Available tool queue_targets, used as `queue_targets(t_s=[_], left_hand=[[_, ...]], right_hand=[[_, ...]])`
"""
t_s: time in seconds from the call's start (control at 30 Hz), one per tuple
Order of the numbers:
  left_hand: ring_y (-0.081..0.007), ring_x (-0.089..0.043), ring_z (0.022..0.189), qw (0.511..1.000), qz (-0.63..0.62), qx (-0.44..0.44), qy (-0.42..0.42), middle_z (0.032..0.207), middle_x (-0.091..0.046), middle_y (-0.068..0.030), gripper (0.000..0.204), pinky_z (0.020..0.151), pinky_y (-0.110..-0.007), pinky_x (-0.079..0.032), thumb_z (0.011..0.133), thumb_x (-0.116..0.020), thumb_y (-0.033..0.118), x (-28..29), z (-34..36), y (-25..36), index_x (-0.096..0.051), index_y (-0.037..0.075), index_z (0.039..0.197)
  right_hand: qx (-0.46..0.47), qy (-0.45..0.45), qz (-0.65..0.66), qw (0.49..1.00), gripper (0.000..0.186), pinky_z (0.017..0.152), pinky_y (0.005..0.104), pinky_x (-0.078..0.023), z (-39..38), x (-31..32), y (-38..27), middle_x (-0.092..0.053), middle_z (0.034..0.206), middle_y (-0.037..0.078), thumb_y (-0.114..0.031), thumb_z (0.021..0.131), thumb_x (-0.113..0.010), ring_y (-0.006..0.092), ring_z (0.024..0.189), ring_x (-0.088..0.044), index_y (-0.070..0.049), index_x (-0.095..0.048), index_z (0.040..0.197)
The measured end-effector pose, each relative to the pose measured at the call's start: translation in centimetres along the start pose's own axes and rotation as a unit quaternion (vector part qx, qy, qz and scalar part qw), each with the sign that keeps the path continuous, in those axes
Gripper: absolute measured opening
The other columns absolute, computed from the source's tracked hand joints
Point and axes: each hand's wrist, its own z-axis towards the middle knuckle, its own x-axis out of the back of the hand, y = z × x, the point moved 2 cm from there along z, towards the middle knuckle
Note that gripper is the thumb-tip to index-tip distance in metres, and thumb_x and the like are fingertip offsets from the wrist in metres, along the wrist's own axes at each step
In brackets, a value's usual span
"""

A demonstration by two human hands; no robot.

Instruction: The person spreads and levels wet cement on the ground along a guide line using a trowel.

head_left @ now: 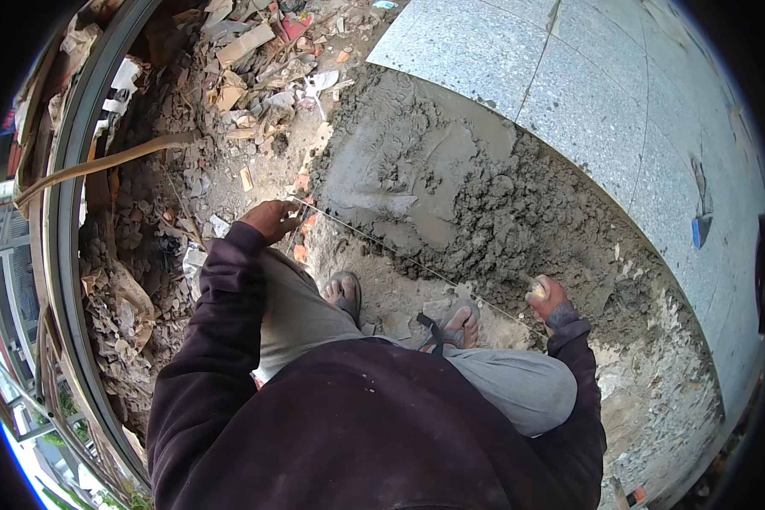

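The person is squatting over a bed of wet grey mortar (450,195), which is lying just near the laid grey stone slabs (569,76) on the far right. A thin guide string (399,255) is running taut across the near edge of the mortar. The left hand (270,219) is pinching the string's left end, probably keeping it tight as a level line. The right hand (549,297) has its fingers clenched on a pale tool handle (535,287), pressed low into the mortar. Rubble (229,76) is lying far left.

floor: grey stone tiles (586,93) laid right | rubble (246,59) heaped left | curved metal rail (64,229) | daylight
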Motion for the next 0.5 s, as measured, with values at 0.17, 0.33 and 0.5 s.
queue_targets(t_s=[0.17, 0.33, 0.5], left_hand=[[-0.0282, -0.053, 0.088, 0.972, -0.226, -0.061, -0.01, 0.098, -0.053, -0.0172, 0.041, 0.076, -0.034, -0.042, 0.078, -0.049, 0.032, -6.9, -0.1, 6.0, -0.046, 0.005, 0.109], [-0.0302, -0.053, 0.086, 0.994, -0.05, -0.057, -0.079, 0.092, -0.055, -0.0169, 0.041, 0.073, -0.037, -0.042, 0.076, -0.051, 0.033, -8.5, -1.4, 5.9, -0.047, 0.005, 0.105], [-0.0321, -0.053, 0.081, 0.992, 0.029, -0.074, 0.103, 0.09, -0.055, -0.0181, 0.037, 0.072, -0.037, -0.042, 0.077, -0.05, 0.029, -0.5, 0.0, 3.5, -0.048, 0.003, 0.103]], right_hand=[[0.241, -0.069, -0.176, 0.952, 0.039, 0.064, 0.0351, -0.043, 1.5, 0.8, -7.0, -0.056, 0.078, 0.017, -0.023, 0.065, -0.058, 0.0297, 0.072, -0.056, 0.001, -0.051, 0.095], [0.322, 0.038, -0.346, 0.881, 0.034, 0.065, 0.0388, -0.043, 2.3, 0.6, -12.1, -0.053, 0.087, 0.014, -0.022, 0.066, -0.058, 0.0312, 0.078, -0.053, -0.003, -0.052, 0.094], [0.322, 0.121, -0.522, 0.781, 0.031, 0.063, 0.04, -0.043, 3.7, -1.5, -10.2, -0.051, 0.092, 0.012, -0.017, 0.068, -0.054, 0.0316, 0.077, -0.052, -0.005, -0.05, 0.096]])
